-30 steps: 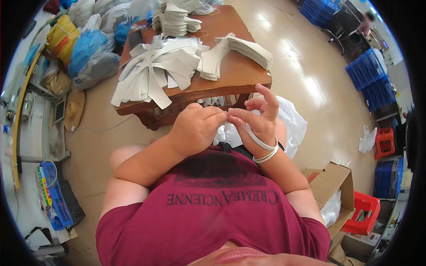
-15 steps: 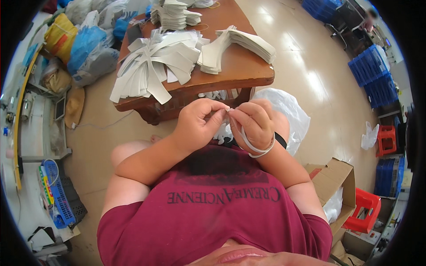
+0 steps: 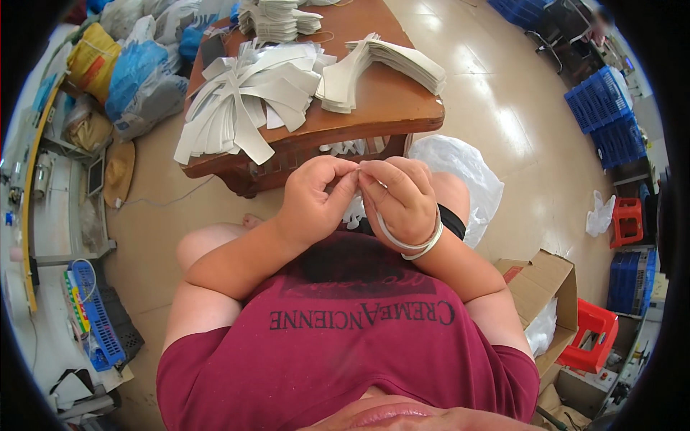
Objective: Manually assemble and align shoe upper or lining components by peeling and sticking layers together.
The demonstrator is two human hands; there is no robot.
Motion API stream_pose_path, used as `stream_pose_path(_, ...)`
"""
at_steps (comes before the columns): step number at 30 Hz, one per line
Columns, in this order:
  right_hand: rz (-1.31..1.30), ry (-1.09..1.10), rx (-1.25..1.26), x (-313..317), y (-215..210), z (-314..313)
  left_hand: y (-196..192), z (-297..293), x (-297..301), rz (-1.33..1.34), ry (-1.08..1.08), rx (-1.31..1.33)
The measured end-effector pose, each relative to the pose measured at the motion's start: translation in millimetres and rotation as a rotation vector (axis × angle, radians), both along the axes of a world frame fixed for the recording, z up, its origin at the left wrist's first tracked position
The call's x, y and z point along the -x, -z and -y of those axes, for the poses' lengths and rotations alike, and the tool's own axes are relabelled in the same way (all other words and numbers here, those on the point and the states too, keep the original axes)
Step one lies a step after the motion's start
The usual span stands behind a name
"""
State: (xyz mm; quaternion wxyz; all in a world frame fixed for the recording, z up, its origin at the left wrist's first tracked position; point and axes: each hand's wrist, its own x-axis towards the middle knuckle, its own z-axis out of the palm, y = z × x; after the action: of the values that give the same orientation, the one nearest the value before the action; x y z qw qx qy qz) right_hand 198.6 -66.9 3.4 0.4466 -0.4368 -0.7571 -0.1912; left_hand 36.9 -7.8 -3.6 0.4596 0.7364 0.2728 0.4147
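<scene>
My left hand (image 3: 316,197) and my right hand (image 3: 402,201) meet fingertip to fingertip in front of my chest. Each one pinches thumb against forefinger, closed on something too small to make out. Around my right wrist runs a thin white looped cord (image 3: 420,249). Beyond the hands, a fanned-out heap of white curved flat pieces (image 3: 248,93) lies on a brown wooden table (image 3: 392,115), some overhanging its front edge. Right of it rests a neat bent stack of similar white pieces (image 3: 402,61).
Another white stack (image 3: 273,21) stands farther back on the table. A clear plastic bag (image 3: 471,179) hangs by my right knee. Filled sacks (image 3: 144,86) crowd the far left. At right are an open cardboard box (image 3: 539,287), a red stool (image 3: 593,334) and blue crates (image 3: 600,100).
Both hands have shifted slightly left and are pressed closer together at the fingertips. A small whitish bit that showed between them is now mostly hidden. The table pieces stay as they were.
</scene>
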Motion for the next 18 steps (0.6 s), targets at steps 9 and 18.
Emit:
stream_pose_path(9,-0.086,-0.097,0.074,-12,-5,2,-2,1,-3,0.054,0.016,0.005)
stream_pose_path(18,-0.344,-0.072,0.242,-8,-8,10,-4,-12,-1,-0.111,-0.077,-0.764)
